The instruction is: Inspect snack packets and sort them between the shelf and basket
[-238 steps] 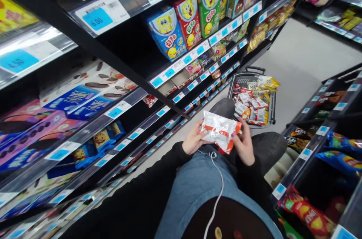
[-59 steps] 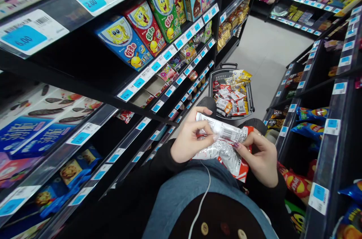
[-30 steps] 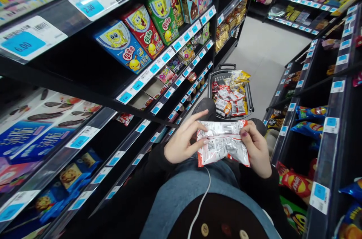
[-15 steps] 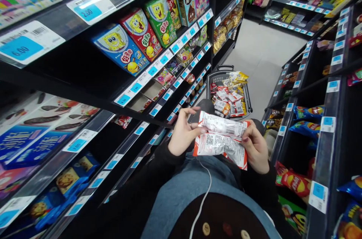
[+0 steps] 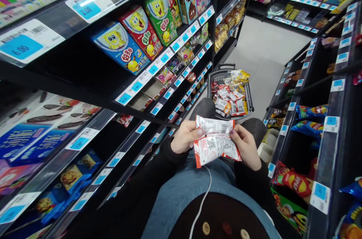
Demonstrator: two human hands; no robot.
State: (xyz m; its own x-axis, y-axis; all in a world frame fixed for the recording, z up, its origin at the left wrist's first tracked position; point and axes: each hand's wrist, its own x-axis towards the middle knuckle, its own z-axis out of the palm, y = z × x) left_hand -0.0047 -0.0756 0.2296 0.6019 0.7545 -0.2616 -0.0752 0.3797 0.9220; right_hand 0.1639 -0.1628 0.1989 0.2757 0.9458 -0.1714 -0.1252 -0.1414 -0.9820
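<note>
In front of my lap I hold white snack packets [image 5: 216, 148] with red-orange edges, their printed backs and a barcode facing up. They lie one above the other, and how many are in the stack I cannot make out. My left hand [image 5: 185, 136] pinches them at the left edge, thumb on top. My right hand [image 5: 247, 145] grips the right edge, its thumb also on top and its other fingers hidden underneath. Just beyond my knees a dark shopping basket [image 5: 248, 95] stands on the floor, holding several white, red and yellow snack packets [image 5: 230, 97].
To my left rises a shelf with cartoon snack boxes [image 5: 121, 48] and blue price labels. A low shelf on my right holds chip bags [image 5: 295, 182]. The grey floor [image 5: 257, 46] runs between them to a far shelf [image 5: 299, 7]. A white cable [image 5: 202, 201] crosses my apron.
My left fingers, raised before, have closed around the packets' left edge. Both hands and the packets have moved slightly, and the right hand has come a little to the left.
</note>
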